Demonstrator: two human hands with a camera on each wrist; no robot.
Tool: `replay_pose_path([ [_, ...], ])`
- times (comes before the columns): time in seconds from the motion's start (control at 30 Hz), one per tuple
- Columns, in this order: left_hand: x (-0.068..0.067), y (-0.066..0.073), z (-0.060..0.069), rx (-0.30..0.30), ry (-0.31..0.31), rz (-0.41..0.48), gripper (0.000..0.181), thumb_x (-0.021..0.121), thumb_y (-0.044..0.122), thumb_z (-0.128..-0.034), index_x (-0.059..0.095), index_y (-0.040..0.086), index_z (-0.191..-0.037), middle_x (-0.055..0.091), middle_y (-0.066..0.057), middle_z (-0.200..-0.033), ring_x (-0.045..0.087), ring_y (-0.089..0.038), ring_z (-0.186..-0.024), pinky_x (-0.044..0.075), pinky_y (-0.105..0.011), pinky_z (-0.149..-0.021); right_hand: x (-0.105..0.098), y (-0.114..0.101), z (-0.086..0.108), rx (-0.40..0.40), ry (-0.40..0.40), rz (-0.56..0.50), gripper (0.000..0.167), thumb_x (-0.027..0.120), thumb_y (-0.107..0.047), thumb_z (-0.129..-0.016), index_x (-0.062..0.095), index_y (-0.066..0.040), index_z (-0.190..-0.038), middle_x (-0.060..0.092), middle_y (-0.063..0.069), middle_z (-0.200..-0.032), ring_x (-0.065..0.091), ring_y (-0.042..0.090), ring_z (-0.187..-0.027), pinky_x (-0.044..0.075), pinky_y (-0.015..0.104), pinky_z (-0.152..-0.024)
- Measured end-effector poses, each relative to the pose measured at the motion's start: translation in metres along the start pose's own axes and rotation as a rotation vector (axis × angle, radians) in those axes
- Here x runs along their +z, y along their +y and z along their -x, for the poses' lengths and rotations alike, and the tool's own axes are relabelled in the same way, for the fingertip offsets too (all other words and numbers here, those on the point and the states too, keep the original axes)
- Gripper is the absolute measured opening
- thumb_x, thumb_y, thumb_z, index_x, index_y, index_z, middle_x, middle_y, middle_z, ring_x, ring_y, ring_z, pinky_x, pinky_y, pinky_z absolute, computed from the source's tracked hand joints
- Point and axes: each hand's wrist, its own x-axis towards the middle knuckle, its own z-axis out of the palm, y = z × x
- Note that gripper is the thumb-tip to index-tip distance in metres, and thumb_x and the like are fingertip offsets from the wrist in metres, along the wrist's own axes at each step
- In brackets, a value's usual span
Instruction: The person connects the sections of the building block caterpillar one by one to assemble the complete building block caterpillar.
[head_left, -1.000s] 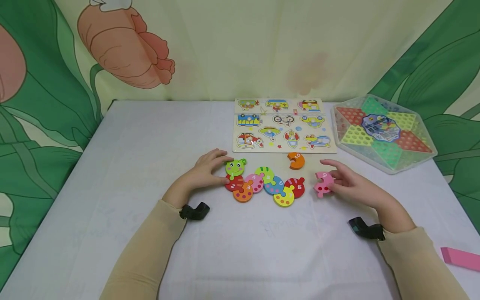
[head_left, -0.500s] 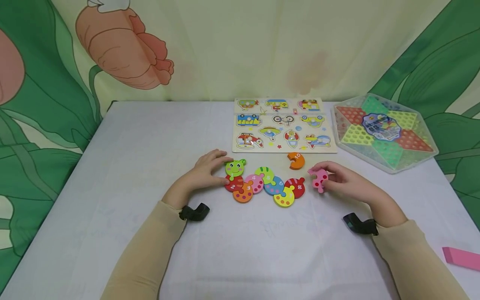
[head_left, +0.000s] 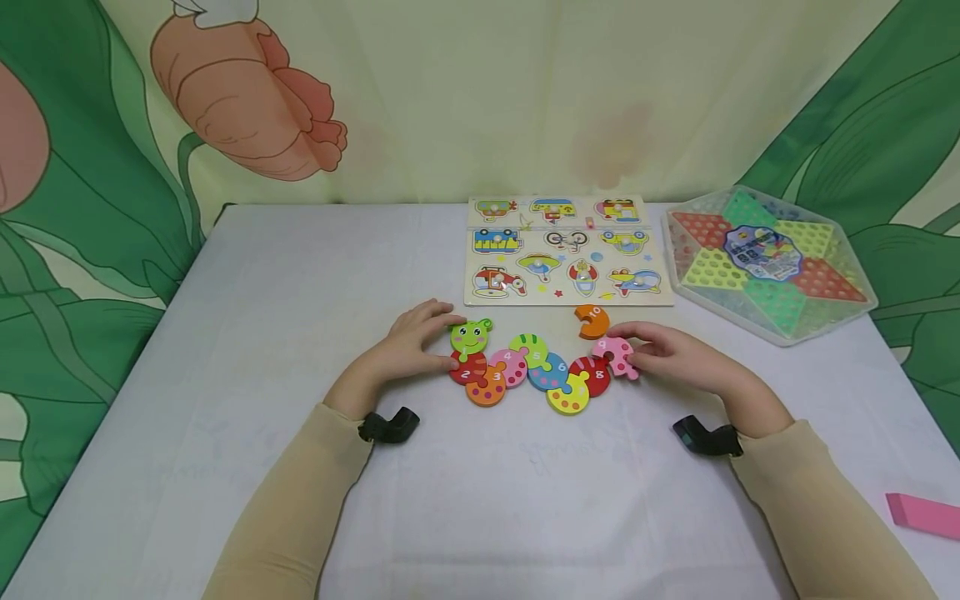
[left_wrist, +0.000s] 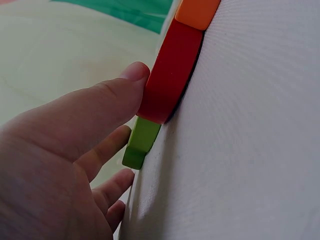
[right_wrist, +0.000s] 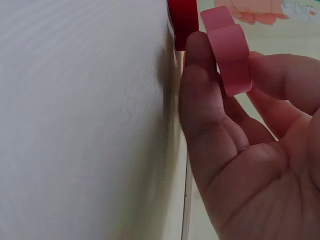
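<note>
A row of linked caterpillar puzzle pieces lies on the table. It runs from a green head piece (head_left: 470, 337) and red piece 2 (head_left: 468, 368) to red piece 8 (head_left: 591, 375). My left hand (head_left: 408, 342) rests at the left end, fairly straight, thumb against the side of red piece 2 and a finger by the green head. My right hand (head_left: 675, 360) pinches pink piece 9 (head_left: 617, 357) between thumb and fingers, at the edge of red piece 8. The right wrist view shows this pink piece (right_wrist: 231, 55) tilted and raised off the cloth. Orange piece 10 (head_left: 592, 322) lies loose just behind.
Behind the row lies a wooden vehicle puzzle board (head_left: 568, 252). A clear hexagonal box with a star-patterned game board (head_left: 768, 265) is at the back right. A pink block (head_left: 924, 515) lies at the right edge, on a white cloth (head_left: 480, 517).
My right hand has moved left with pink piece 9, turning it and bringing it to red piece 8. My left hand has stayed in place.
</note>
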Motion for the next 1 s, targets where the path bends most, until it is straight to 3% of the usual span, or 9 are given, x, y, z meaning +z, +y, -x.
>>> replay_pose_path([
  [0.37, -0.0003, 0.0015, 0.0003, 0.002, -0.004, 0.003, 0.061, 0.068, 0.039, -0.0736, 0.046, 0.029, -0.130, 0.028, 0.000, -0.145, 0.014, -0.025, -0.138, 0.014, -0.055, -0.110, 0.0021, 0.0052, -0.0016, 0.070, -0.068, -0.050, 0.058, 0.064, -0.016, -0.083, 0.039, -0.012, -0.135, 0.049, 0.014, -0.125, 0.054, 0.020, -0.093, 0.049, 0.022, -0.078],
  [1.0, -0.0012, 0.0010, 0.0009, 0.030, 0.002, -0.005, 0.061, 0.068, 0.038, -0.0742, 0.047, 0.025, -0.130, 0.029, -0.003, -0.145, 0.013, -0.025, -0.138, 0.012, -0.052, -0.111, 0.0087, -0.0028, -0.0023, 0.044, 0.025, 0.127, 0.051, 0.066, -0.019, -0.082, 0.047, -0.015, -0.129, 0.045, 0.010, -0.107, 0.049, 0.020, -0.080, 0.047, 0.023, -0.066],
])
